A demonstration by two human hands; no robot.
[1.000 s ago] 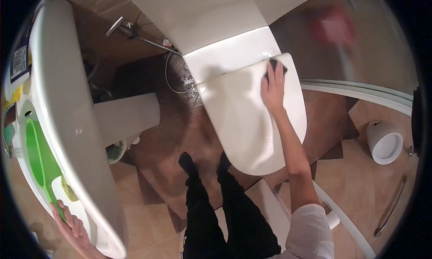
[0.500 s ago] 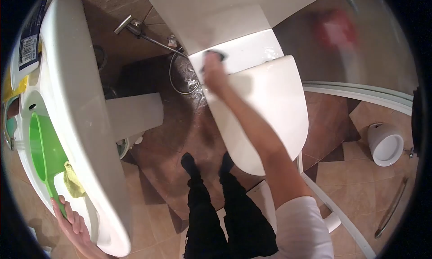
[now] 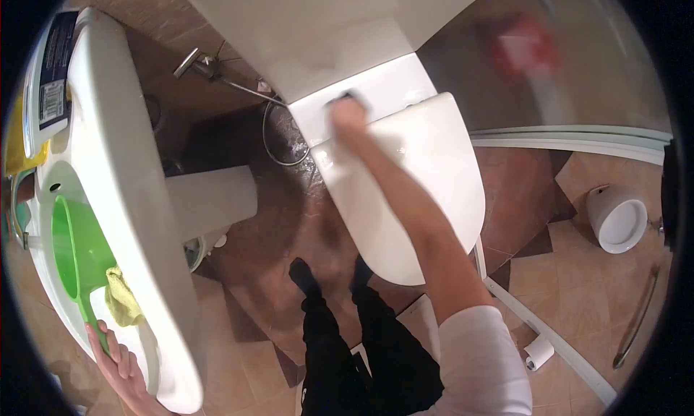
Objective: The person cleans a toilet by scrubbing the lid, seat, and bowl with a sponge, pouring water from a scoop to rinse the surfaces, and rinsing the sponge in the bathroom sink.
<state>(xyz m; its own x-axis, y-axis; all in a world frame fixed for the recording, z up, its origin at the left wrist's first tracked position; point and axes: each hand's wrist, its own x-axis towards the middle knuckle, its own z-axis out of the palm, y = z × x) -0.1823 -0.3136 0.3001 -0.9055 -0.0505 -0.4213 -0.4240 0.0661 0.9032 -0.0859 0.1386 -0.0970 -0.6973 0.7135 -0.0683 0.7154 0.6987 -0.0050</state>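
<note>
My left hand is wrapped round the handle of a green dipper, whose bowl rests in the white sink. A yellow-green cloth lies on the basin's inner side, close to the dipper. My right hand, blurred by motion, presses something small and dark, perhaps a sponge, onto the ledge behind the toilet lid. The toilet lid is down, with my right forearm crossing above it. Water drops glisten near the hinges.
A spray hose hangs between sink and toilet, beside wet floor tiles. Along the right run a glass shower screen and its white rail. A toilet brush holder and paper roll are to the right. A labelled box stands on the sink.
My right hand has slid a little to the right along the ledge with the dark thing. The whole view has shifted slightly. My left hand keeps its hold on the dipper.
</note>
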